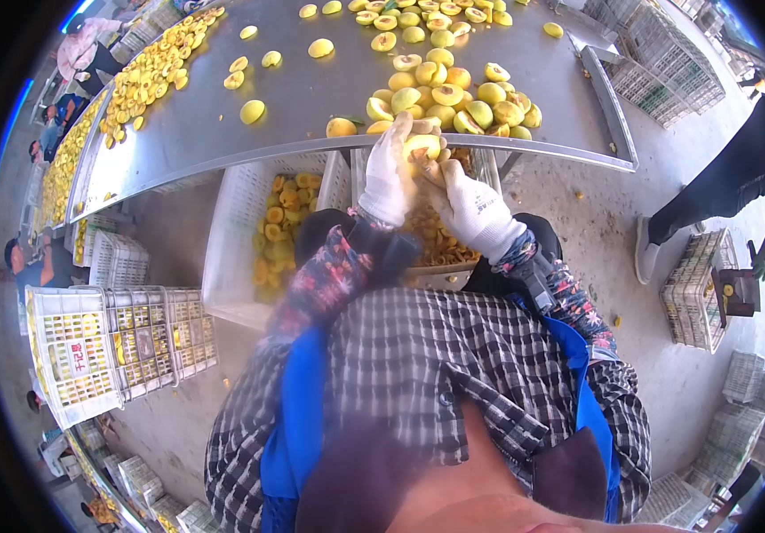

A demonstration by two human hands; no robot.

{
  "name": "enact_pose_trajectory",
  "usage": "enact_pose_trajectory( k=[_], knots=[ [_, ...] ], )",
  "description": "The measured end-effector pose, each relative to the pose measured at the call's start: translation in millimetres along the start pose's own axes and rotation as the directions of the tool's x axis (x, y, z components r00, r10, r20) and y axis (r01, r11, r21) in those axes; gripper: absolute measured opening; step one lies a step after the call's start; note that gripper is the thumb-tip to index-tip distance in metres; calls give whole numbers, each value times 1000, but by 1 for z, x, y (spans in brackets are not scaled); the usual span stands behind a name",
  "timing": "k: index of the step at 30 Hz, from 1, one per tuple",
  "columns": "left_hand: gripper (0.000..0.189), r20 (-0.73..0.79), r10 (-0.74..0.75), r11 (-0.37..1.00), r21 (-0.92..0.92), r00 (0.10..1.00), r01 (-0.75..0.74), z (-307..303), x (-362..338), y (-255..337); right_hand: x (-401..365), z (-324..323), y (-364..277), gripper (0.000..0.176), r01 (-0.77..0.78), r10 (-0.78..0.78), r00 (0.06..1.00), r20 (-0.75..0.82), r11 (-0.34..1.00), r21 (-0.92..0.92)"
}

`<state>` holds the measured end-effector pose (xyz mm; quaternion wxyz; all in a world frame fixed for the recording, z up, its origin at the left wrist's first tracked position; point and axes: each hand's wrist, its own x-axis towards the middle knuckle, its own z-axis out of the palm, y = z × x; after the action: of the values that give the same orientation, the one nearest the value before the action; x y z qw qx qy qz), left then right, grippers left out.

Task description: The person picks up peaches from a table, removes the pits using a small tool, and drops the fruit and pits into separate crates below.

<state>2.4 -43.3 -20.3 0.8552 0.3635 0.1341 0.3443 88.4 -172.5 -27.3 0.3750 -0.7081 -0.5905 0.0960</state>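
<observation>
The left hand (390, 178), in a white glove with tan fingertips, is curled closed around a halved yellow peach (421, 145) held at the near edge of a grey metal table (223, 115), while the matching gloved right hand (478, 211) has its fingers bent against the fruit's lower side; blur and overlap hide whether they grip anything. Just beyond lies a heap of yellow peaches (454, 96), whole-looking and cut. Below, the forearms partly cover a white plastic crate (231, 235) of yellow pieces and a second crate of darker, orange-brown scraps (443, 247).
</observation>
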Motion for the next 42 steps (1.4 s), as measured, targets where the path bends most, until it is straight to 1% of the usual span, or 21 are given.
enact_pose_trajectory(
  k=[2, 5, 9, 10, 13, 15, 21, 22, 24, 25, 26, 27, 28, 29, 30, 31, 32, 34, 37, 39, 42],
  knots=[
    [32, -72, -68, 997, -44, 995, 65, 10, 0, 6, -1, 16, 10, 35, 46, -35, 995, -98, 992, 114],
    [31, 27, 115, 992, 41, 993, -117, -3, 3, -5, 0, 9, 8, 36, -31, 30, 1000, 6, 994, 107],
    [31, 78, -258, 959, 141, 963, 245, -20, 17, 4, -4, 12, 15, 35, -63, 56, 995, 85, 994, 91],
    [31, 75, -312, 944, 135, 947, 300, -18, 16, 8, -4, 11, 13, 33, -173, 132, 981, 140, 923, 344],
    [33, 59, -348, 937, 26, 935, 347, -8, 9, 11, -7, 6, 0, 32, -477, 258, 878, 403, 395, 785],
    [41, 81, -340, 925, -152, 937, 348, -2, 8, 4, -7, -2, -11, 33, -626, 260, 755, 602, 9, 780],
    [27, 43, -356, 868, -354, 933, 347, -18, 19, -17, -15, 7, 7, 31, -603, -189, 766, 615, -546, 582],
    [23, 33, -359, 858, -383, 933, 344, -22, 21, -18, -18, 4, 4, 31, -583, -145, 785, 603, -506, 636],
    [21, -136, -37, 999, -42, 990, 32, -30, 12, -18, -23, -3, -4, 31, -540, -67, 820, 568, -415, 732],
    [21, -150, -33, 999, -28, 988, 29, -41, 13, -7, -21, -5, 5, 31, -523, 0, 825, 564, -376, 765],
    [21, -163, -29, 1000, -14, 986, 27, -52, 14, 4, -23, -2, 15, 31, -507, 190, 820, 540, -199, 839],
    [23, -140, 143, 962, 252, 980, -105, -66, 9, 21, -26, 3, 29, 31, -502, 366, 804, 469, -5, 865],
    [25, -78, 302, 839, 495, 950, -226, -79, 2, 38, -34, 8, 51, 31, -506, 371, 847, 382, 340, 793],
    [26, -301, 320, 885, 434, 898, -169, -84, -1, 56, -44, 15, 76, 32, -451, 341, 892, 296, 641, 621],
    [28, -257, 444, 726, 665, 858, -177, -118, 3, 71, -48, 15, 78, 33, -403, 319, 913, 253, 795, 454],
    [30, -248, 440, 514, 857, 863, -16, -148, -1, 92, -51, 15, 80, 34, -345, 296, 932, 210, 903, 257],
    [34, -116, 622, -104, 968, 774, 229, -154, -9, 105, -54, 8, 67, 35, -343, 314, 929, 196, 929, 141],
    [40, 18, 652, -539, 714, 758, 447, -155, -17, 117, -58, 12, 63, 39, -319, 313, 936, 158, 948, 12],
    [46, -130, 486, -266, 920, 864, 288, -159, 15, 123, -52, 23, 63, 45, -220, 221, 961, 164, 975, -24],
    [48, -168, 290, -222, 946, 942, 236, -153, 50, 108, -47, 29, 60, 42, -285, 290, 939, 184, 957, -50],
    [54, -269, 84, -400, 873, 959, 280, -115, 87, 89, -43, 38, 67, 38, -287, 293, 934, 202, 956, -63]
  ],
)
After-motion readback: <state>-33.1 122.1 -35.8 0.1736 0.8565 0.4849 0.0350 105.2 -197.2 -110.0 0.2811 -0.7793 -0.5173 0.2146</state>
